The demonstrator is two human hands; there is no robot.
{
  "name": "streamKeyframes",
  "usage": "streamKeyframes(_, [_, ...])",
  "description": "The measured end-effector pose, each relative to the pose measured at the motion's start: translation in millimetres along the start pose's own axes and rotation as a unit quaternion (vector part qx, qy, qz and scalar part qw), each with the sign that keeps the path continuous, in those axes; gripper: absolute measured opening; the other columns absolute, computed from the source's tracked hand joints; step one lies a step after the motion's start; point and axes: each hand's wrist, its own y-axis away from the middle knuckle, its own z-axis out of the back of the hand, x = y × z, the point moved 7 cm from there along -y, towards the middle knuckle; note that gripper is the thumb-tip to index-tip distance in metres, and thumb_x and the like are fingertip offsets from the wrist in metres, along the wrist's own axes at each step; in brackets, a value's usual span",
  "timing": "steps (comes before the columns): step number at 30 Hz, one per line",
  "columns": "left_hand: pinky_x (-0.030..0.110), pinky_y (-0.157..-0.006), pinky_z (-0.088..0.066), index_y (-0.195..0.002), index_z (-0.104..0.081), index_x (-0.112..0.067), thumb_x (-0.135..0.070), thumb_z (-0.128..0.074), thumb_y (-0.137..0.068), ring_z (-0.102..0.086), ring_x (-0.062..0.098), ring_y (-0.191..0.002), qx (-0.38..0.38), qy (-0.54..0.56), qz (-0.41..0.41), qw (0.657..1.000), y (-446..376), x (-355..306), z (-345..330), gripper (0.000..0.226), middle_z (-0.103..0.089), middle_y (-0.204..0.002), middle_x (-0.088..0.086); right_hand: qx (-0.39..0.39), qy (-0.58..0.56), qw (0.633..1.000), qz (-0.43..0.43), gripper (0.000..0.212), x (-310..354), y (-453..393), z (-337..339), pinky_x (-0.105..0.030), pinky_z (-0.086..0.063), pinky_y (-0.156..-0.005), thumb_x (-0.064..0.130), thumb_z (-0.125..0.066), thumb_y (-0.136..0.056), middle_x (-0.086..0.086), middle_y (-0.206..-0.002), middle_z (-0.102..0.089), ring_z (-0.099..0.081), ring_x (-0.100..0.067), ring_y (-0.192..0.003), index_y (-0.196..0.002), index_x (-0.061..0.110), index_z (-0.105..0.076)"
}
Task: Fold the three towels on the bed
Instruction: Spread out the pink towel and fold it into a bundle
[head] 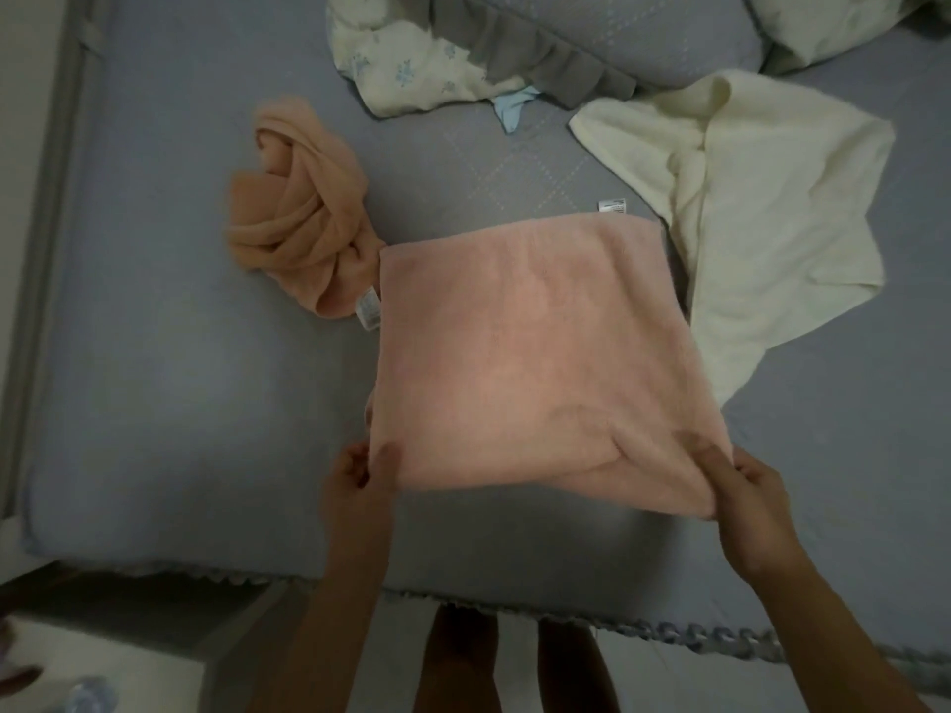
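A pink towel (530, 347) lies folded into a rough square in the middle of the blue bed (180, 326). My left hand (360, 468) pinches its near left corner. My right hand (741, 486) grips the near right corner, where the cloth is bunched. An orange towel (293, 218) sits crumpled and twisted to the left, touching the pink towel's far left corner. A cream towel (761, 208) lies loosely spread at the right, partly under the pink towel's right edge.
A floral quilt (411, 59) and a grey-frilled pillow (592, 38) lie at the head of the bed. The bed's fringed edge (669, 630) runs below my arms. My legs stand against it. A plastic bottle (87, 697) lies on the floor at lower left.
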Motion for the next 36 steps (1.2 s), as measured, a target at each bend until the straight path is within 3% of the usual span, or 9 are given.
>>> streamKeyframes(3, [0.012,-0.049,-0.045,-0.087,-0.068,-0.023,-0.037,-0.066,-0.088,-0.058,-0.004,-0.059,-0.031,-0.014,0.013,0.999,8.6,24.4,27.0,0.014,-0.07,-0.068,-0.014,-0.03,0.073,0.997,0.02,0.033,-12.2,7.1,23.4,-0.033,-0.052,-0.062,0.041,-0.069,-0.084,-0.003,-0.074,-0.071,-0.067,-0.017,-0.07,-0.077,0.009,-0.07])
streamKeyframes(6, [0.025,-0.055,-0.044,-0.079,-0.07,-0.019,-0.03,-0.067,-0.09,-0.058,0.012,-0.066,0.033,-0.084,0.109,0.99,23.8,68.7,28.6,0.015,-0.067,-0.065,-0.009,-0.016,0.272,0.962,0.021,0.036,-40.6,5.9,34.2,-0.033,-0.042,-0.056,0.05,-0.065,-0.086,-0.004,-0.063,-0.06,-0.058,-0.025,-0.063,-0.069,0.018,-0.062])
streamKeyframes(11, [0.019,-0.061,-0.047,-0.081,-0.072,-0.011,-0.018,-0.075,-0.084,-0.059,0.012,-0.072,0.154,-0.111,0.165,0.968,37.5,100.1,10.3,0.008,-0.069,-0.072,-0.003,0.048,0.456,0.885,-0.076,0.04,-95.2,-10.7,38.0,-0.034,-0.043,-0.077,0.037,-0.058,-0.092,-0.013,-0.103,-0.066,-0.061,-0.031,-0.09,-0.119,0.008,-0.06])
streamKeyframes(16, [0.018,-0.056,-0.051,-0.104,-0.052,-0.004,-0.001,-0.078,-0.077,-0.06,0.02,-0.075,0.102,-0.078,0.163,0.978,38.3,92.8,-4.0,0.038,-0.063,-0.085,0.01,0.001,0.42,0.907,0.011,0.036,-61.4,-22.4,18.8,-0.032,-0.039,-0.055,0.048,-0.059,-0.088,-0.001,-0.068,-0.054,-0.052,-0.019,-0.061,-0.074,0.018,-0.044])
streamKeyframes(20, [0.031,-0.073,-0.049,-0.108,-0.063,-0.009,-0.02,-0.068,-0.089,-0.064,0.018,-0.087,0.171,-0.158,0.129,0.964,52.7,96.9,-4.7,0.022,-0.071,-0.1,0.01,-0.021,0.409,0.912,0.033,0.034,-40.5,-30.0,13.5,-0.031,-0.037,-0.052,0.03,-0.058,-0.091,-0.006,-0.06,-0.049,-0.047,-0.02,-0.055,-0.068,0.011,-0.042])
streamKeyframes(23, [0.029,-0.074,-0.042,-0.11,-0.063,-0.019,-0.035,-0.058,-0.095,-0.064,0.023,-0.097,0.161,-0.324,0.104,0.926,63.0,110.6,15.1,0.023,-0.068,-0.104,0.002,-0.002,0.443,0.897,-0.002,0.018,-46.6,-33.2,24.4,-0.038,-0.047,-0.069,0.022,-0.058,-0.092,-0.013,-0.077,-0.065,-0.059,-0.032,-0.072,-0.081,0.008,-0.06])
streamKeyframes(26, [0.03,-0.072,-0.041,-0.098,-0.059,-0.021,-0.034,-0.057,-0.095,-0.062,0.024,-0.09,0.138,-0.358,0.123,0.915,63.8,117.5,26.7,0.014,-0.068,-0.101,0.009,0.056,0.474,0.878,-0.018,0.034,-57.6,-30.0,22.1,-0.036,-0.043,-0.08,0.029,-0.059,-0.093,-0.019,-0.112,-0.069,-0.063,-0.039,-0.102,-0.119,0.007,-0.064])
streamKeyframes(32, [0.036,-0.077,-0.049,-0.098,-0.06,-0.023,-0.042,-0.058,-0.09,-0.063,0.023,-0.086,0.111,-0.289,0.102,0.945,19.4,84.6,6.1,0.021,-0.068,-0.094,0.004,0.002,0.386,0.922,0.027,0.024,-16.7,-41.3,-0.7,-0.031,-0.041,-0.058,0.03,-0.061,-0.09,-0.006,-0.076,-0.059,-0.062,-0.035,-0.08,-0.083,0.009,-0.054])
streamKeyframes(36, [0.03,-0.064,-0.042,-0.078,-0.058,-0.017,-0.031,-0.062,-0.087,-0.055,0.016,-0.071,0.046,-0.17,0.031,0.984,-46.0,23.3,-19.3,0.017,-0.063,-0.075,0.007,-0.035,0.312,0.946,0.08,0.033,31.8,-62.1,-25.2,-0.029,-0.038,-0.071,0.036,-0.063,-0.087,0.009,-0.085,-0.058,-0.056,-0.019,-0.082,-0.115,0.02,-0.058])
